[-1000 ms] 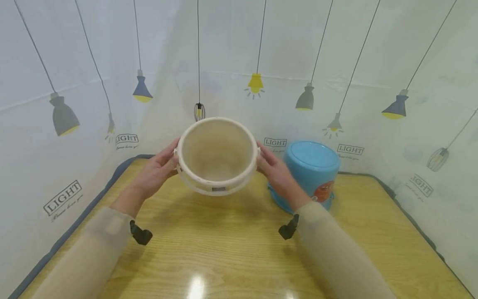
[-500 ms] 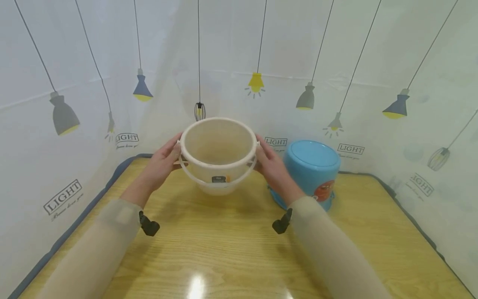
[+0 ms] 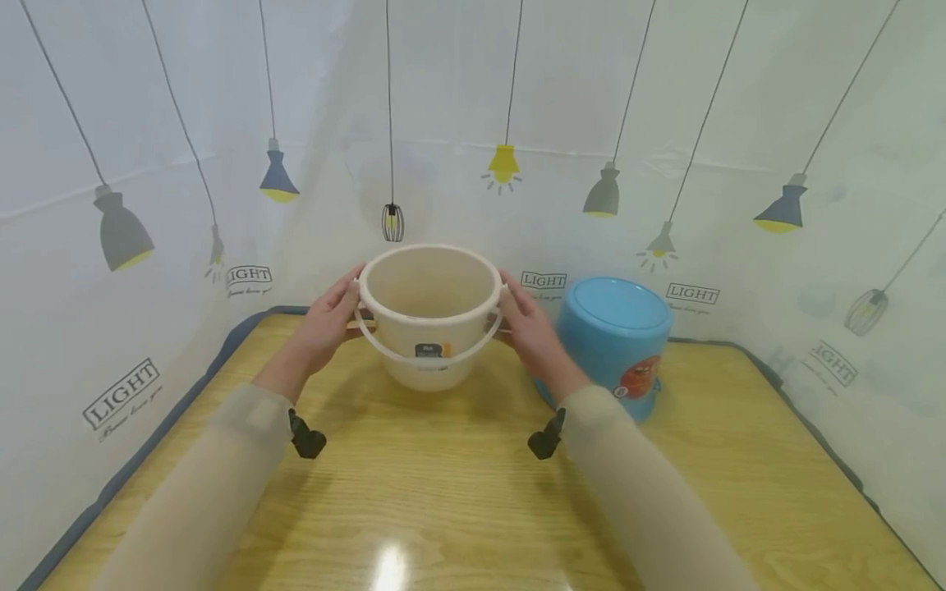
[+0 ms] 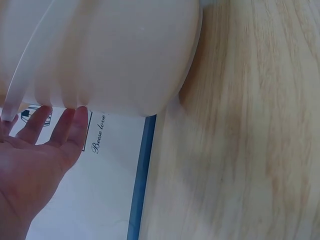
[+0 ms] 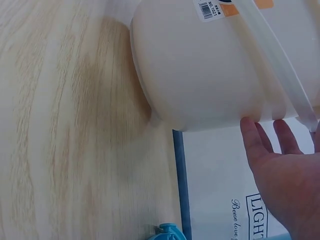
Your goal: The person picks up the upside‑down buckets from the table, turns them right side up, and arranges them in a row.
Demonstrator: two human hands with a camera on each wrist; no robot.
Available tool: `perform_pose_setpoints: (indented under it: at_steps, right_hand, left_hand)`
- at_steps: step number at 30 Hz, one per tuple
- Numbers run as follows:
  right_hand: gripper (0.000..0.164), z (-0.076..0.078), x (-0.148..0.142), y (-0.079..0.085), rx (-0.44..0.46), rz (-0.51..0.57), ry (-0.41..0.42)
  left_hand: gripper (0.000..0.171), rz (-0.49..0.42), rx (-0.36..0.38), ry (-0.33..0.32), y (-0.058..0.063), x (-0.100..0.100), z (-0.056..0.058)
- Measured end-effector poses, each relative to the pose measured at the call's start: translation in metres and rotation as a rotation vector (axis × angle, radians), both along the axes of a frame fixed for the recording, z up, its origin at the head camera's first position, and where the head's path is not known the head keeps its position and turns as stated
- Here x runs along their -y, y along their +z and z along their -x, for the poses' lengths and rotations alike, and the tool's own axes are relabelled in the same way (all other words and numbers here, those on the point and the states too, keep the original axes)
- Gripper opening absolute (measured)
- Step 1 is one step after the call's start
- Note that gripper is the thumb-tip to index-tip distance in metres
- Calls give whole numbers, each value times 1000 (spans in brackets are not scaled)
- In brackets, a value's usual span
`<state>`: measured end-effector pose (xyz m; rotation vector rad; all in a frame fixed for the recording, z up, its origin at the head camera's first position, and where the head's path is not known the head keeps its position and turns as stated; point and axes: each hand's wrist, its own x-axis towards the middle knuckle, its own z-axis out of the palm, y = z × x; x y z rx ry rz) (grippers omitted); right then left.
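Observation:
A cream plastic bucket is upright at the back middle of the table in the head view, mouth up. Its bail handle hangs down across the front, over a dark and orange label. My left hand holds the bucket's left side just under the rim. Opposite it, my right hand holds the right side near the handle joint. In the left wrist view several fingertips press the bucket wall. Fingertips press the other side in the right wrist view, below a barcode sticker.
A blue bucket stands upside down right beside my right forearm, its red label facing forward. The wooden table has a dark blue edge at the left and back. White wall sheeting printed with lamps rises behind.
Between my hands the cream bucket has tipped from its mouth facing me to upright and moved slightly down. Its label and hanging handle have come into view. The blue bucket stays put.

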<state>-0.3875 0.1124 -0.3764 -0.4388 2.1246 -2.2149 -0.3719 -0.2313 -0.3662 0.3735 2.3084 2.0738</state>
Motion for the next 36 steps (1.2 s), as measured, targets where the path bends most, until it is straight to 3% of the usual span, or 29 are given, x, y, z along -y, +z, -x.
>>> perform_pose_setpoints:
  at_steps: [14,22,25,29,32,36]
  right_hand:
    - [53,9,1,-9,9,-41,28]
    - [56,6,1,-7,-2,-112,14]
    - [65,1,3,-2,-20,-190,-41]
    - [84,-11,6,6,7,-298,-149]
    - [89,-24,4,12,11,-308,-164]
    - [83,-43,-4,16,-23,-302,-137]
  left_hand:
    - [62,4,31,-41,-7,5,3]
    - [66,63,25,-56,-11,9,5]
    - [70,83,3,3,-12,9,2]
    - [70,117,-59,164,-14,9,-6]
    - [65,157,-97,254,-15,10,-14]
    - [61,164,-128,299,-17,10,-27]
